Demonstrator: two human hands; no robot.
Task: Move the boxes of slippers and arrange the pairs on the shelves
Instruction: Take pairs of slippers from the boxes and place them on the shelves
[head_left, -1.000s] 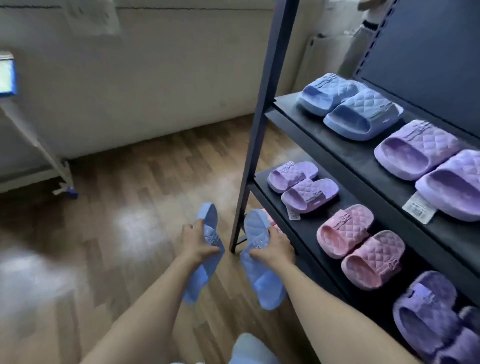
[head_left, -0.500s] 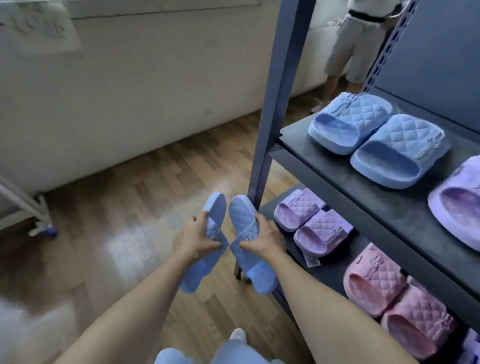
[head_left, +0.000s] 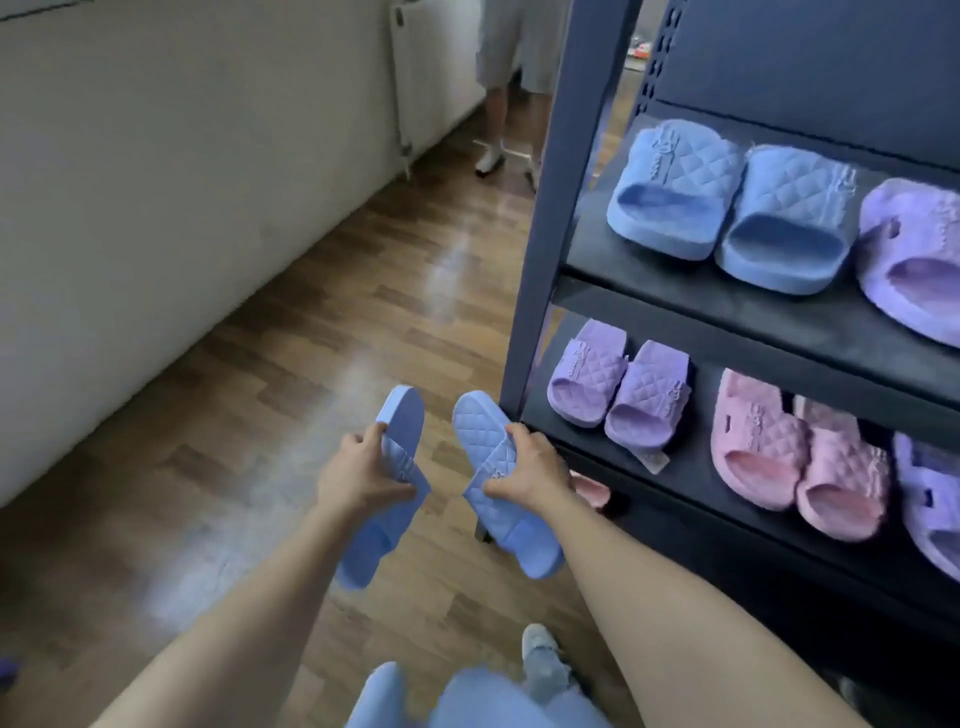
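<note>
Slippers, blue and quilted, above the floor beside the rack post (head_left: 550, 260), left slipper (head_left: 401, 421) gripped by curled fingers of the left hand (head_left: 358, 475), right slipper (head_left: 514, 525) by the right hand (head_left: 530, 473); best squared side by side, openings outward like the shelved pairs, before setting down; strap lettering and white tag (head_left: 652, 460) unreadable.

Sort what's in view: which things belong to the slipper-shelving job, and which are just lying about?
Job: left hand gripping left blue slipper; right hand gripping right blue slipper; shelf rack; shelved blue pair, purple pair, pink pair.
Just there: radiator; another person's legs; wall; wooden floor.
</note>
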